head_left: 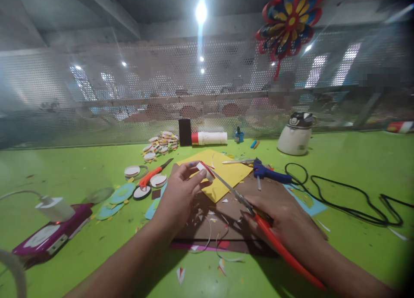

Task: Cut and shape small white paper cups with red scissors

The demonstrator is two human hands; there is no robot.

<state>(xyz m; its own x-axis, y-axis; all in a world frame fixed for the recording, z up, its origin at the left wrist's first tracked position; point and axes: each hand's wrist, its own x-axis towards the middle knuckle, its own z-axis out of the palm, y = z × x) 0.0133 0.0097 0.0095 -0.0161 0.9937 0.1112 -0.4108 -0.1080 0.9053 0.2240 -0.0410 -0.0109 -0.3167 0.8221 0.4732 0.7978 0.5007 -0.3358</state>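
Note:
Between the fingers and thumb of my left hand (pixel 183 188) is a small white paper ring with a red edge (pixel 207 172). My right hand (pixel 274 214) is wrapped round red-handled scissors (pixel 267 231), whose blades point up and left, their tips at the ring. Whether the blades touch the paper I cannot tell. Beneath both hands lies a brown board (pixel 223 229), strewn with white paper scraps and thin curled strips. A yellow paper sheet (pixel 223 177) rests on the board's far part, behind the ring.
A blue glue gun (pixel 270 174) lies right of the yellow sheet, its black cord (pixel 349 203) looping rightward. Orange scissors (pixel 155 174) and blue paper discs (pixel 121 193) are at left, near a purple power strip (pixel 54 235). Finished-looking white rings (pixel 161 142) are piled behind; a jug (pixel 296 136) stands at right.

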